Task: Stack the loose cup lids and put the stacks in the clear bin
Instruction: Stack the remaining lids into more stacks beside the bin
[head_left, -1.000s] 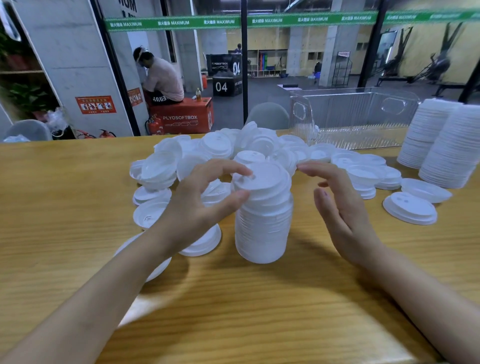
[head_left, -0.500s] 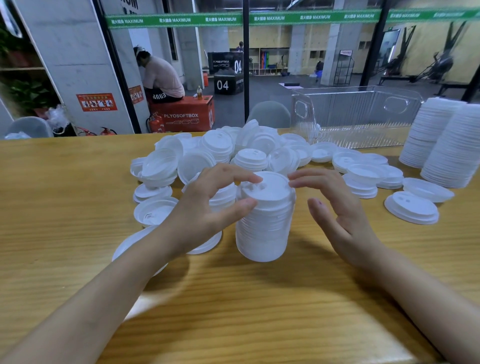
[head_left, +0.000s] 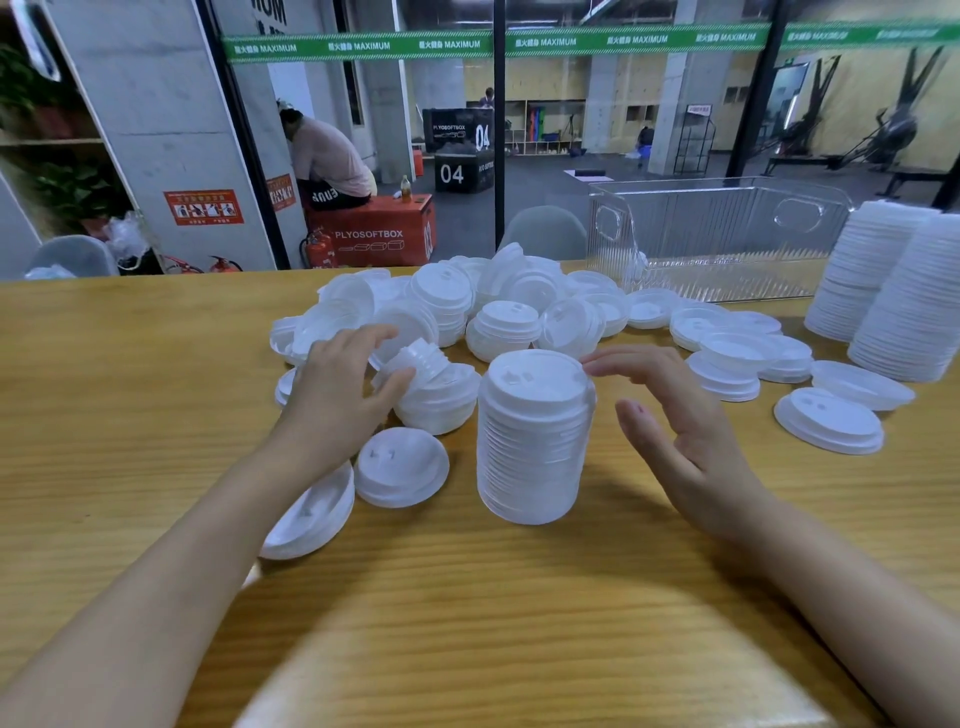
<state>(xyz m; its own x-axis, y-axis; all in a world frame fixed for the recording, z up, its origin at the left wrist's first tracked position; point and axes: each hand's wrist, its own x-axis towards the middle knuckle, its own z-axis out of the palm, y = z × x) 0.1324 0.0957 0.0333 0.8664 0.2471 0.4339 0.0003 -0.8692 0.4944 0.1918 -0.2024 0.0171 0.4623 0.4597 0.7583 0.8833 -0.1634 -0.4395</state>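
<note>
A tall stack of white cup lids (head_left: 535, 436) stands upright on the wooden table (head_left: 467, 613) in front of me. My right hand (head_left: 675, 426) hovers open just right of it, fingertips at the top lid's edge. My left hand (head_left: 337, 395) is to the stack's left, fingers curled around a small tilted stack of lids (head_left: 421, 361). A heap of loose white lids (head_left: 498, 306) spreads behind both hands. The clear bin (head_left: 727, 244) stands at the back right, with nothing visible inside.
Two tall stacks of lids (head_left: 904, 291) lean at the far right edge. Single lids (head_left: 828, 421) lie right of my right hand, and others (head_left: 400, 465) by my left wrist. Glass wall behind the table; a person sits beyond it.
My left hand left the top of the tall stack and moved left onto a small tilted stack of lids. My right hand stayed beside the tall stack.
</note>
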